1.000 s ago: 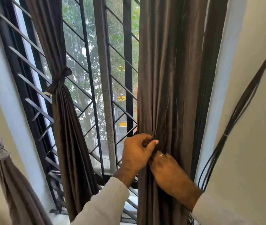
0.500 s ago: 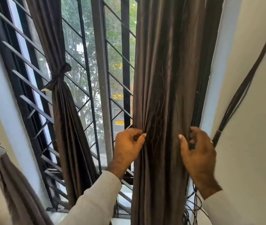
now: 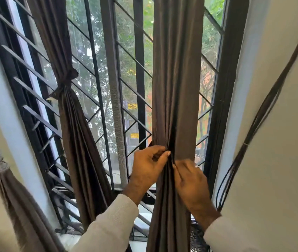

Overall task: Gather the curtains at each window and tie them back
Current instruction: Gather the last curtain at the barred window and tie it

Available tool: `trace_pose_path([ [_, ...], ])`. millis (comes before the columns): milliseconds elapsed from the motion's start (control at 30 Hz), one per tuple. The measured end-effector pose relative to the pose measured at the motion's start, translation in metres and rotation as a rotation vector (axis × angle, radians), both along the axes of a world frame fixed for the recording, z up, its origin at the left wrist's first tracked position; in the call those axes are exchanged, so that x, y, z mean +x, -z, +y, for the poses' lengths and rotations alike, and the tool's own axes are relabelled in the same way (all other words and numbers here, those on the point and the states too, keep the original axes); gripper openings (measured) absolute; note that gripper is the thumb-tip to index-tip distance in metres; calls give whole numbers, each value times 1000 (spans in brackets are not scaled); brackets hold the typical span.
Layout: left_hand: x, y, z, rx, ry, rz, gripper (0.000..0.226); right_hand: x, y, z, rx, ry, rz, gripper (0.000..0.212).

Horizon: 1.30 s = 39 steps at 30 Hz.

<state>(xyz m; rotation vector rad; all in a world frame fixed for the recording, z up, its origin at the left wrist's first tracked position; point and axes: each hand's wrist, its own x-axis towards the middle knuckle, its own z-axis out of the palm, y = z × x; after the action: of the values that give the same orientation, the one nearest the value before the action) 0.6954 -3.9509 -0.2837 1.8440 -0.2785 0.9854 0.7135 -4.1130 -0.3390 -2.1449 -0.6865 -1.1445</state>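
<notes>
Gathering step, judging by the hang: loose dark brown satin curtain (image 3: 176,84) at the right of the black-grilled window (image 3: 126,57), bunched to a narrow column but not yet tied. Left hand (image 3: 148,166) pinching a front fold between thumb and curled fingers; right hand (image 3: 190,180) beside it, fingers tucked into the pleats. Next, probably: closing around the whole bundle, then finding a tie. Neighbouring tied brown curtain (image 3: 68,84) already knotted
</notes>
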Motion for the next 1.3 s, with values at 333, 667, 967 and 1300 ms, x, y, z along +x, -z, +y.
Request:
trace_pose_path([
  [333, 1, -4, -2, 84, 65, 26, 12, 12, 14, 0, -261, -11, -68, 40],
  [667, 11, -3, 22, 9, 130, 118, 19, 55, -26, -42, 445, 37, 305, 59],
  [967, 20, -6, 23, 25, 124, 142, 16, 64, -24, -30, 494, -64, 388, 56],
  [1300, 32, 1, 23, -10, 88, 144, 29, 26, -14, -21, 437, -32, 75, 17],
])
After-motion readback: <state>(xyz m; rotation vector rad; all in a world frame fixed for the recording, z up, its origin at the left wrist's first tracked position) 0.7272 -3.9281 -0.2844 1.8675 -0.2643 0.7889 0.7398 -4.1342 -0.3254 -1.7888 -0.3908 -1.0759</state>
